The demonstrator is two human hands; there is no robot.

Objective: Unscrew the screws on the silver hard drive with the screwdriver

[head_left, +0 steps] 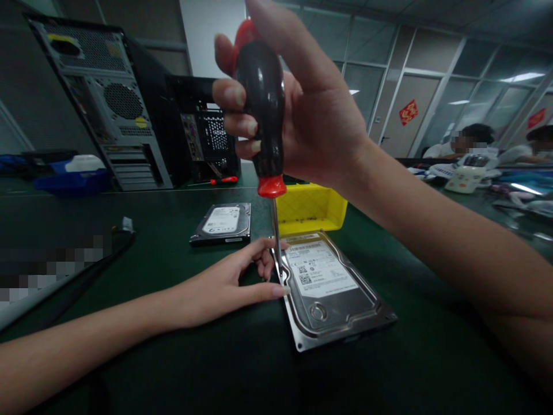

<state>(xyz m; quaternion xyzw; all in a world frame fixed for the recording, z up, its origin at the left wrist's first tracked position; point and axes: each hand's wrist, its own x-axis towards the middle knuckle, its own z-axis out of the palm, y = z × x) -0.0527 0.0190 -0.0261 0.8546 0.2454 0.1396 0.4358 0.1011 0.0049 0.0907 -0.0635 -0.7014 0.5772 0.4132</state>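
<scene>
A computer tower [123, 104] stands beside a blue tray [71, 182], and a door [394, 134] behind bears a red decoration [408, 113].

Room [371, 31]: dim overall, with a cool greenish cast and murky upper corners.
Glass partition [453, 124]: catches bright white streaks of light at the upper right.
Screwdriver handle [261, 92]: shows small glossy highlights on black.
Hard drive [324, 274]: gleams along metal edges, carries fine print too small to read.
Tabletop [432, 357]: sinks into deep shadow toward the bottom edge.
Computer tower [108, 104]: leans, stretched by wide-angle distortion.
Far background: looks soft, partly pixelated at right.
</scene>
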